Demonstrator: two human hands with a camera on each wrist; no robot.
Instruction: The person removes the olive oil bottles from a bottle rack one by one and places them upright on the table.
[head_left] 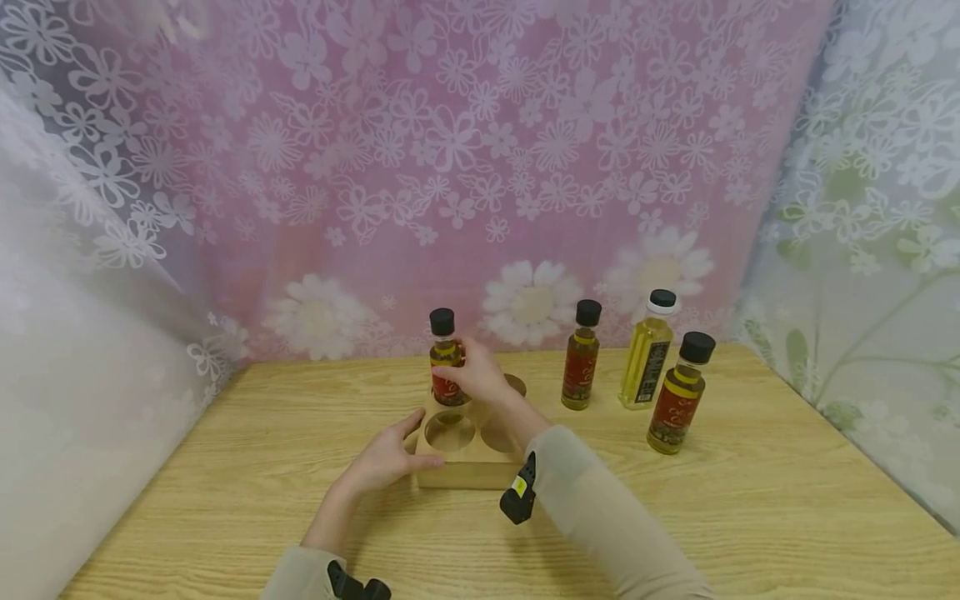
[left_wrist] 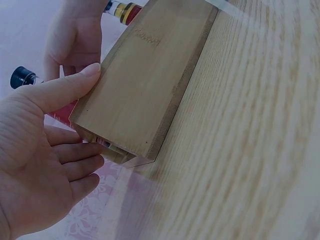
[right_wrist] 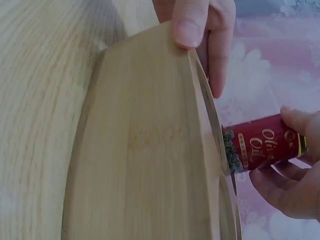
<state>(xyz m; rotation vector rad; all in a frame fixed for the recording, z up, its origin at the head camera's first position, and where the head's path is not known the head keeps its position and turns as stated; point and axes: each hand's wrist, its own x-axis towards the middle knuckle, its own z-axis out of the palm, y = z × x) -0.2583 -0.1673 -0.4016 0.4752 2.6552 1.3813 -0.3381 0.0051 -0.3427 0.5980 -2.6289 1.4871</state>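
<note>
My right hand point(head_left: 480, 372) grips a small olive oil bottle point(right_wrist: 255, 145) with a red label and black cap. The bottle stands over the back-left hole of a wooden bottle holder point(head_left: 465, 473), its base at the hole's rim. At the holder's left side, my left hand point(head_left: 386, 457) holds it by the corner, the thumb on the top front edge and the fingers along the side. The front-left hole point(head_left: 450, 432) shows no bottle in it. My right hand and wrist partly cover the holes on the right.
Right of the holder stand two more red-labelled olive oil bottles, one farther back point(head_left: 581, 358) and one nearer point(head_left: 676, 400). Between them is a taller, clear bottle of yellow oil point(head_left: 645, 358). A pink floral curtain point(head_left: 450, 183) hangs behind the wooden table point(head_left: 247, 467).
</note>
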